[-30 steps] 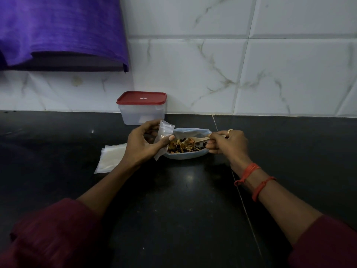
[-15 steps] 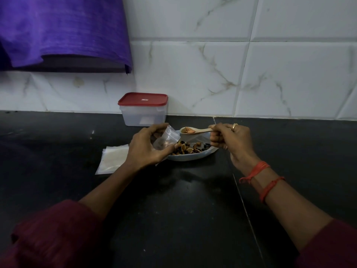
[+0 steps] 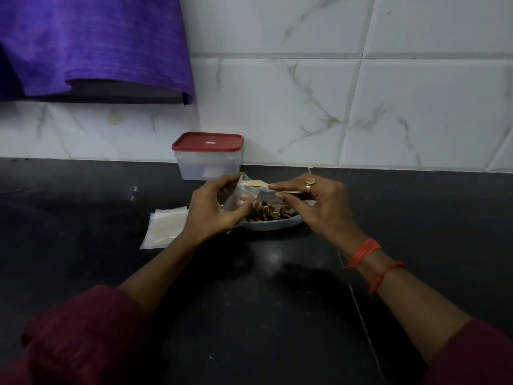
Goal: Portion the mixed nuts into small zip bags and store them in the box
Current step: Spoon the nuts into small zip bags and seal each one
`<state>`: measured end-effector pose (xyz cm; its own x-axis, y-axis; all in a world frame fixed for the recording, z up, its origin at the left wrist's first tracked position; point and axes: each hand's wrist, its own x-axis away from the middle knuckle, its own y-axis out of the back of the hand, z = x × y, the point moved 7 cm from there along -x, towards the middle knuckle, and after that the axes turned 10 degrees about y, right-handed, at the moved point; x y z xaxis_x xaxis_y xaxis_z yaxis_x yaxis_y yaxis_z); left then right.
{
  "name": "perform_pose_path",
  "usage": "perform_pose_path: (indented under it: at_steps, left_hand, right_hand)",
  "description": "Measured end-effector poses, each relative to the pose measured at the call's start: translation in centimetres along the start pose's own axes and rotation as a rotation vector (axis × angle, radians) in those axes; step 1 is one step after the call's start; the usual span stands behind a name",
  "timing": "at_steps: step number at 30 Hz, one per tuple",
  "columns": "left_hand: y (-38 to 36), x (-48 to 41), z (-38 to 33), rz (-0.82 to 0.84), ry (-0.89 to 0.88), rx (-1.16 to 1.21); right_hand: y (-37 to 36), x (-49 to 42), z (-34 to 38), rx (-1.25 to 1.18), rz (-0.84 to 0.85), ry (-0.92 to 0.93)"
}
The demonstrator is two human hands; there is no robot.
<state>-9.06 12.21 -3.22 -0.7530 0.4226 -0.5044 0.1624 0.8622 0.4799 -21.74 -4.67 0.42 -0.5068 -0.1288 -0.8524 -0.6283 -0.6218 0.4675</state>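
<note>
My left hand (image 3: pixel 213 207) holds a small clear zip bag (image 3: pixel 241 198) open above the left rim of a pale bowl (image 3: pixel 273 225) of mixed nuts (image 3: pixel 268 213). My right hand (image 3: pixel 313 204) grips a wooden spoon (image 3: pixel 259 183), and the spoon's bowl end is inside the mouth of the bag. A few nuts show through the bag's plastic. The box (image 3: pixel 207 155), clear with a red lid, stands shut against the wall behind the hands.
A flat stack of spare zip bags (image 3: pixel 165 227) lies on the black counter (image 3: pixel 249 287) left of the bowl. White marble tiles back the counter. A purple cloth (image 3: pixel 91 43) hangs at the upper left.
My right hand has lifted the spoon with nuts out of the bowl and moved it left into the bag's mouth. My left hand has tilted the bag toward the spoon.
</note>
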Motion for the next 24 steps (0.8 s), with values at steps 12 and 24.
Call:
perform_pose_path:
  at_steps: [12,24]
  left_hand:
    - [0.8,-0.9,1.1,-0.057,0.105,0.119]
    - [0.4,-1.3,1.7,-0.002,0.155,0.103]
  right_hand:
    - [2.3,0.5,-2.6,-0.100,-0.268,-0.280]
    - [1.6,0.9,-3.3,0.395,0.135,-0.121]
